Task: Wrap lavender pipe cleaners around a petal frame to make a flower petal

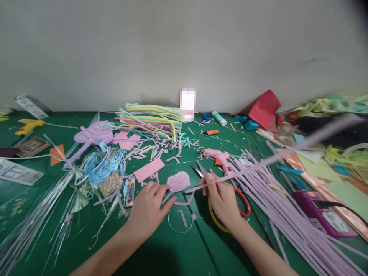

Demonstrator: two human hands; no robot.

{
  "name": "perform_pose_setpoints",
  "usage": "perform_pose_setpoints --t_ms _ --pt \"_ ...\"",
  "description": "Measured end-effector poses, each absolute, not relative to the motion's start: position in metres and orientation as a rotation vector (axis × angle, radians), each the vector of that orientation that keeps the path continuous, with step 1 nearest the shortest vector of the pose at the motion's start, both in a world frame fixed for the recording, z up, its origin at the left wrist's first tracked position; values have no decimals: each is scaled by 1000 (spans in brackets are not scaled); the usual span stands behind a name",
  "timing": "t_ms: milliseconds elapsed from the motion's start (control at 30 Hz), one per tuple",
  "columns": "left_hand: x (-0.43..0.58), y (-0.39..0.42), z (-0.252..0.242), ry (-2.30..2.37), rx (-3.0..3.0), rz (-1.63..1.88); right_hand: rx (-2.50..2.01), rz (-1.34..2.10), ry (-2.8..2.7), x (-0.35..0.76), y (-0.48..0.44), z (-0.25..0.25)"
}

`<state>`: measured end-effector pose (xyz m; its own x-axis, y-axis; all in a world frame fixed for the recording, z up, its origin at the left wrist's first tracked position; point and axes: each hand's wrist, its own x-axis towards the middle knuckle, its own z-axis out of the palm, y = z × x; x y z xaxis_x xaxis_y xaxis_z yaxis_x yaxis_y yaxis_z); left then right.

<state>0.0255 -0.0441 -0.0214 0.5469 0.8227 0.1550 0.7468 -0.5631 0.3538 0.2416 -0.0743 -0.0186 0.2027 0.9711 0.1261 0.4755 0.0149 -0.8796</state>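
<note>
My right hand pinches a long lilac pipe cleaner between thumb and fingers. Its short end points left, and the long end sweeps up to the right, blurred. Beneath that hand lie scissors with red and yellow handles, blades toward the back. My left hand rests on the table, thumb and index finger apart. Its index fingertip is beside a fuzzy lilac pad. A bent lilac pipe cleaner piece lies by the thumb. A short lilac piece and a small lilac coil are between my hands.
A pink glue gun lies beyond the scissors. Many lilac pipe cleaners spread at the right, near a purple device. Coloured stems are piled at the back. At left are a lilac fan-shaped piece and blue tassels.
</note>
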Motion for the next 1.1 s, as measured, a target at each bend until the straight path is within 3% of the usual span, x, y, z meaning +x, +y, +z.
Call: perform_pose_setpoints --t_ms 433,600,1100 --pt "23 -30 -3 1244 2516 252 -1668 779 -1526 241 -77 -24" --pt "8 -35 -4 1359 2278 213 -1678 925 -1365 237 -81 -24" --pt "42 -25 -2 1429 2465 114 -1554 1340 -1060 227 -82 -20"
